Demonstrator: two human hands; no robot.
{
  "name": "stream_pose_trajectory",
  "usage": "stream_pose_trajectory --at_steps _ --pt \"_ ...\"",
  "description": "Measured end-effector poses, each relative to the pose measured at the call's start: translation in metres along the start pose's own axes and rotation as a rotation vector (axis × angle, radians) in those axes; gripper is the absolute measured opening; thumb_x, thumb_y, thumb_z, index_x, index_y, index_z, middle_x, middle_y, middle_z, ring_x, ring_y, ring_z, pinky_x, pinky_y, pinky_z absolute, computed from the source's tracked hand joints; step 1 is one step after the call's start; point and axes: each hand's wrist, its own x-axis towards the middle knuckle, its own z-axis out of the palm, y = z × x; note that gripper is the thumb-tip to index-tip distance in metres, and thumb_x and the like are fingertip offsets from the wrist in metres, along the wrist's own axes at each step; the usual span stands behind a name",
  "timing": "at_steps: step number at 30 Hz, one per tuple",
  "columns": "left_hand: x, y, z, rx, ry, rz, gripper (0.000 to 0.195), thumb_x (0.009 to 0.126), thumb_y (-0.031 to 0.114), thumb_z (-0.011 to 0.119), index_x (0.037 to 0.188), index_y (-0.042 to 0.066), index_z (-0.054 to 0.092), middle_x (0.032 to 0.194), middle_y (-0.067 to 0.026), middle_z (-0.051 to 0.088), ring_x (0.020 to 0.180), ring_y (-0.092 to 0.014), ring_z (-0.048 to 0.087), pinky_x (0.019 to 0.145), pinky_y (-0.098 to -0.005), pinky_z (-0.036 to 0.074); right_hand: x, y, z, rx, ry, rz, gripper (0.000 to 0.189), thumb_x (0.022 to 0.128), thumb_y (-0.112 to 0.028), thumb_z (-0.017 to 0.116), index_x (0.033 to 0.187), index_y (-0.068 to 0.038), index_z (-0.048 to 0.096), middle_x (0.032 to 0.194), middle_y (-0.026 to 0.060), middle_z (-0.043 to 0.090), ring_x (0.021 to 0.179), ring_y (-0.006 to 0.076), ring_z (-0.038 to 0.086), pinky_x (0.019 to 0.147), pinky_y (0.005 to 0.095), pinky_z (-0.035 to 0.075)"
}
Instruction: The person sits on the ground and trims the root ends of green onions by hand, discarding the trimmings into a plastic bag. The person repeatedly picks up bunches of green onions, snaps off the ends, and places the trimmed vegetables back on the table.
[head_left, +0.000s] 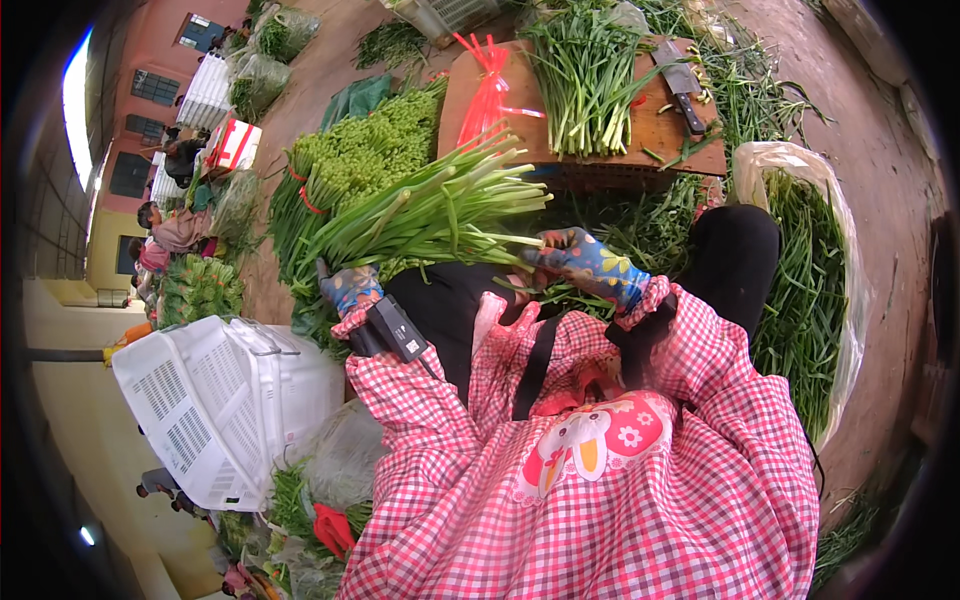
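A loose bunch of long green stalks with pale cut ends (442, 202), probably garlic greens, lies slantwise across my lap. My left hand (351, 288), in a blue flowered glove, grips the leafy end from below; its fingers are partly hidden. My right hand (592, 262), gloved alike, is at the cut ends, where one longer stalk touches its fingertips. Whether those fingers pinch it is unclear. Beyond the hands stands a low wooden table (652, 146). On it rest red plastic tie strips (487, 90), another bunch of green stalks (592, 82) and a cleaver (679, 79) with a dark handle.
Budded green stalks (367, 139), some tied with red bands, are piled left of the table. A clear plastic bag of greens (802, 285) stands beside my right knee. White plastic crates (225, 405) sit at the left. Loose leaves (765, 90) litter the floor; people work farther off.
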Motion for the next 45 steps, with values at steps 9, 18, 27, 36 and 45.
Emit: stream_pose_trajectory --at_steps 9,18,27,36,45 --pt "-0.014 -0.010 0.011 -0.083 0.003 -0.024 0.058 0.089 0.048 0.041 0.136 0.014 0.046 0.144 -0.0111 0.039 0.131 -0.036 0.035 0.105 -0.0630 0.023 0.007 0.006 0.016 0.140 0.019 -0.011 0.060 0.086 -0.004 0.060 0.140 -0.007 0.035 0.097 0.0035 0.062 0.068 0.0090 0.060 0.060 0.0229 0.052" --pt "-0.016 -0.017 0.005 -0.031 0.029 -0.014 0.058 0.088 0.047 0.042 0.135 0.014 0.047 0.144 -0.0118 0.040 0.131 -0.036 0.036 0.105 -0.0621 0.024 0.034 0.048 0.002 -0.024 0.219 -0.273 0.027 0.086 -0.011 0.061 0.112 -0.003 0.064 0.079 -0.0014 0.062 0.065 0.0053 0.056 0.058 0.0203 0.047" --pt "-0.025 -0.028 0.010 -0.091 -0.039 -0.066 0.055 0.089 0.047 0.044 0.132 0.013 0.049 0.139 -0.0123 0.045 0.126 -0.036 0.041 0.102 -0.0617 0.030 0.009 0.033 0.004 0.260 0.057 -0.270 0.033 0.090 -0.021 0.061 0.114 0.001 0.056 0.103 0.0129 0.064 0.075 0.0177 0.065 0.063 0.0267 0.053" --pt "-0.022 -0.009 0.024 -0.035 -0.204 0.131 0.053 0.090 0.042 0.051 0.129 0.007 0.051 0.131 -0.0153 0.052 0.117 -0.037 0.050 0.096 -0.0582 0.041 -0.062 -0.020 -0.025 0.103 -0.361 -0.130 0.017 0.089 -0.016 0.062 0.097 -0.001 0.066 0.115 0.0169 0.060 0.108 0.0260 0.057 0.091 0.0375 0.045" --pt "-0.003 0.016 0.016 -0.037 -0.193 0.101 0.050 0.091 0.041 0.049 0.129 0.008 0.051 0.132 -0.0153 0.052 0.117 -0.037 0.050 0.097 -0.0583 0.040 -0.108 -0.059 -0.089 -1.458 -0.156 -0.082 0.042 0.081 -0.028 0.067 0.117 -0.007 0.058 0.118 0.0172 0.057 0.104 0.0318 0.057 0.082 0.0401 0.050"
